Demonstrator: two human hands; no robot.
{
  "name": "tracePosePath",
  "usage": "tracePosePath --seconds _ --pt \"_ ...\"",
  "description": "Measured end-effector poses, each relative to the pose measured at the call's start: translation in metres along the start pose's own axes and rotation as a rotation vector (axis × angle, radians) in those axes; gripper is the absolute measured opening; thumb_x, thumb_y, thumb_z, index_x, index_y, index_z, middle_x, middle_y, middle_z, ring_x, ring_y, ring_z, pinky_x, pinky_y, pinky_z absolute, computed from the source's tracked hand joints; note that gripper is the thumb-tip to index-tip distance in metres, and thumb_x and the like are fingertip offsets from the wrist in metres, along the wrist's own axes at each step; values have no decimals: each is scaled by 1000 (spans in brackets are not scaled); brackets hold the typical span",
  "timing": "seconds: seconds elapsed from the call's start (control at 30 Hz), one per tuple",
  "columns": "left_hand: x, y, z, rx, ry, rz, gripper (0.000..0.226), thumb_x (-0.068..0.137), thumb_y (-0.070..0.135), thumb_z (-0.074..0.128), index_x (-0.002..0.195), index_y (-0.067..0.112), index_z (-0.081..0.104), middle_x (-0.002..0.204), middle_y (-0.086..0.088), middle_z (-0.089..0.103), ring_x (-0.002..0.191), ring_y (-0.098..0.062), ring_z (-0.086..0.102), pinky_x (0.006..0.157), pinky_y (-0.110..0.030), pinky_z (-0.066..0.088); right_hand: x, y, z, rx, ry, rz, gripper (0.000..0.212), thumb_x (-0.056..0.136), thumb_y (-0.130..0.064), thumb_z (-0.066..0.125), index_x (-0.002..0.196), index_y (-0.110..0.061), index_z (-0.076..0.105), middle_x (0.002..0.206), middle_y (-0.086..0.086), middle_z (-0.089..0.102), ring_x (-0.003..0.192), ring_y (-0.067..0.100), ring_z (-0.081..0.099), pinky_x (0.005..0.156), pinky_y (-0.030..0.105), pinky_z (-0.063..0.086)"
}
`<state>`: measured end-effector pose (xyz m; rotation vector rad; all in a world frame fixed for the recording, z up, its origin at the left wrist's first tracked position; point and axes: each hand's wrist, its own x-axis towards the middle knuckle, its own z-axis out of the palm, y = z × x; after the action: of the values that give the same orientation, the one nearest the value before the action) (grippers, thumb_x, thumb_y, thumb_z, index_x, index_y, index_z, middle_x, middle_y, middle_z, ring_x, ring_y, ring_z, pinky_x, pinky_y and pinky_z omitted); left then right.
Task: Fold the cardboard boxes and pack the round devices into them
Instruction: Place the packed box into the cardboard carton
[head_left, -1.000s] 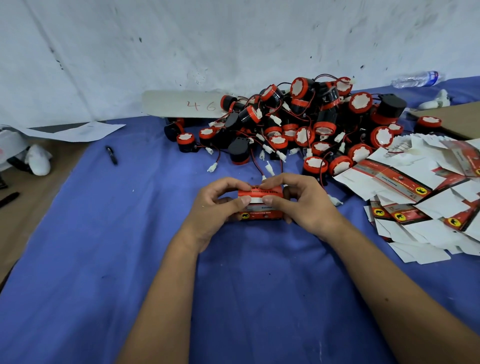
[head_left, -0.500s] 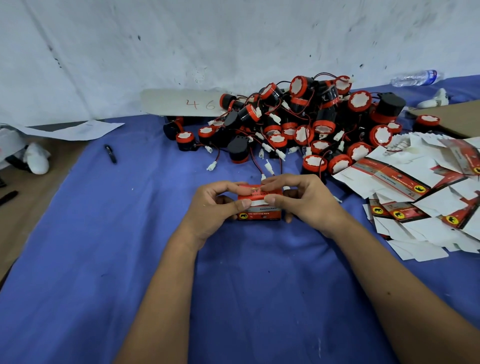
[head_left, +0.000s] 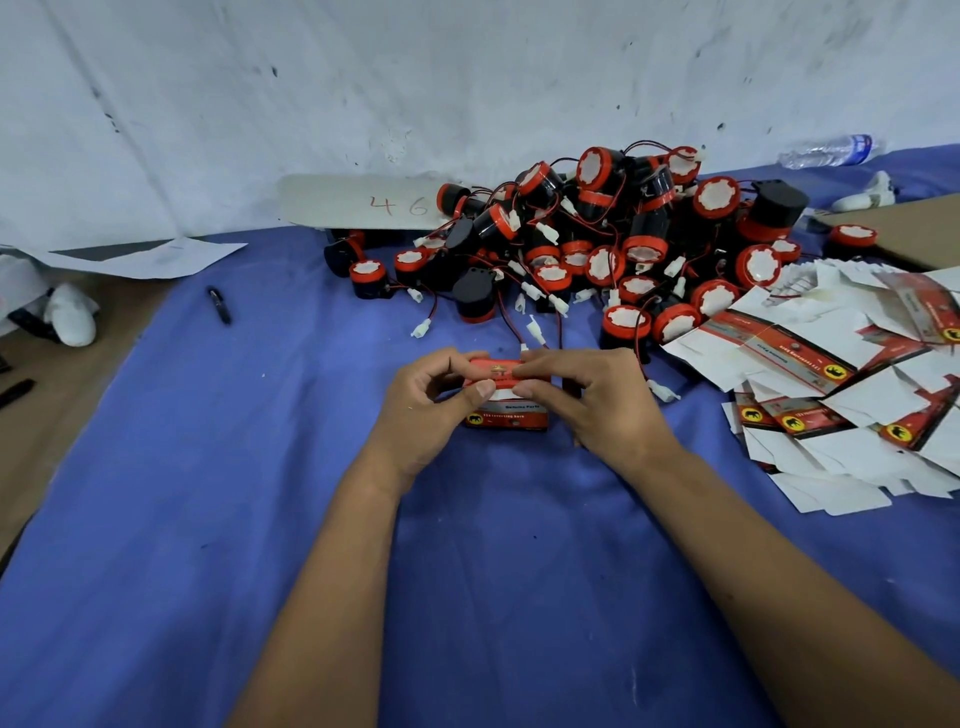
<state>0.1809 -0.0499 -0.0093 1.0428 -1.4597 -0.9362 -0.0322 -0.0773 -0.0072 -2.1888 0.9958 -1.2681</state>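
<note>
Both forearms are reaching in from the lower edge and converging at the middle of the blue-covered bench (head_left: 218, 519). The left hand (head_left: 426, 410) is curling around the left end of a small red and white box (head_left: 506, 402), thumb tip pressing on its top flap, index finger arching over the far edge. The right hand (head_left: 597, 402) is mirroring it on the right end, thumb and index finger pinching the top flap near the middle, the other fingers bending down over the box's far right corner. So both grips are closing on the box, which is sitting on the bench between the palms, its printed front face turned toward the camera.

Behind the hands a pile of round devices (head_left: 623, 244), black with red rims and loose wires, is lying against the wall. To the right a heap of flat unfolded boxes (head_left: 841, 384) is spreading out, partly cut off by the frame edge.

The fingers are covering most of the box's top, so it is hard to tell whether the flap is fully tucked. What is inside the box is hidden. The small print on its front is too blurred to read.
</note>
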Motion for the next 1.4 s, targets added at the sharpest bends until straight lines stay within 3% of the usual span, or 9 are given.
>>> tracePosePath --seconds 0.2,0.27,0.37,0.53,0.63,0.8,1.03,1.23,1.4 --pt "1 0 1 54 11 47 23 94 8 73 86 30 75 109 -2 77 107 -17 72 91 -31 58 1 1 -1 -43 38 -56 17 92 -18 76 106 -11 81 103 -14 73 100 -8 67 86 12 54" --pt "1 0 1 71 22 46 15 94 10 73 90 25 74 107 -2 77 103 -17 72 88 -30 58 2 -1 -1 -2 66 -16 16 90 -20 77 104 -14 81 100 -23 69 82 -9 69 72 10 53" --pt "0 2 1 85 11 48 9 94 12 73 93 20 74 106 2 77 102 -12 72 86 -25 57 2 0 -1 72 108 105 11 85 -25 82 95 -19 82 98 -19 74 53 13 61 53 22 49" --pt "0 1 0 84 -2 -18 14 90 7 77 103 7 73 117 1 75 115 -11 69 93 -29 58 3 0 -1 125 110 182 14 82 -23 84 90 -12 83 99 1 79 87 4 75 75 40 62" --pt "-1 1 -1 65 -3 -29 16 90 4 77 105 6 73 120 0 74 117 -10 68 96 -29 58 1 1 0 109 100 172 12 81 -26 86 87 -17 82 100 -6 78 56 3 59 58 29 55" --pt "-1 2 2 79 -9 -10 15 92 3 74 105 10 77 118 2 75 122 -11 65 99 -31 57 1 3 -2 246 21 238 16 80 -19 87 87 -10 76 113 -1 73 53 40 56 45 33 49" --pt "-3 5 7 93 14 -40 21 95 3 71 101 22 78 137 -1 64 131 -9 57 105 -37 55 1 3 -19 423 -146 316 21 92 -3 72 112 -2 76 131 3 68 83 28 75 59 33 62" --pt "-6 7 8 75 -1 -28 27 91 -3 73 104 20 75 141 -2 62 133 -5 56 109 -38 52 -5 1 -10 231 14 219 9 89 -6 77 98 -9 80 116 -3 76 50 30 65 46 35 56" --pt "-4 7 9 169 -4 -19 34 86 -9 75 110 16 73 139 -3 63 133 -12 57 110 -37 51 -7 0 -8 98 61 181 7 90 -10 78 96 -10 80 113 -9 77 44 22 60 49 34 54"
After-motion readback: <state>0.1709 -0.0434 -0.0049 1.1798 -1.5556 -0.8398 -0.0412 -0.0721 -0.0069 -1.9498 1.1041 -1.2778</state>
